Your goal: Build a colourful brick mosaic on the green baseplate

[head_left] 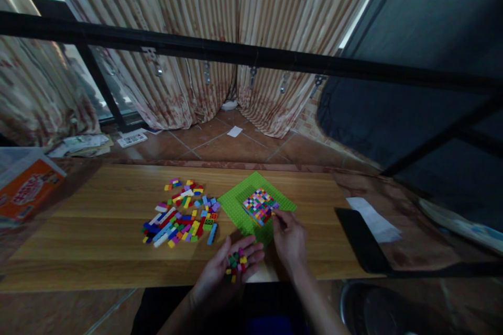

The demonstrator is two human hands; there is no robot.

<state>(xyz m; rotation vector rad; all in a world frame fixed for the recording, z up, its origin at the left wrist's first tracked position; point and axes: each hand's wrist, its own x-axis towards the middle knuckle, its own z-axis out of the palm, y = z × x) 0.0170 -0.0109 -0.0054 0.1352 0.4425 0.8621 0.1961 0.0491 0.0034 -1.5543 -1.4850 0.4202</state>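
My left hand (236, 261) lies palm up near the table's front edge, its fingers loosely cupped under several small toy bricks (236, 261) in green, yellow, red and pink. To the right, my right hand (290, 235) is closed in a pinch at the right corner of a multicoloured brick block (260, 205). A small yellowish brick (274, 213) shows at its fingertips, partly hidden. That block sits on a green studded baseplate (236, 204), which is turned cornerwise on the table.
Loose bricks (181, 225) of many colours are spread on the wooden table (98, 220) left of the baseplate. A black phone-like slab (363, 241) and white paper (373, 220) lie at the right. An orange-labelled plastic box (29, 188) stands far left. A dark rail (251, 55) crosses beyond.
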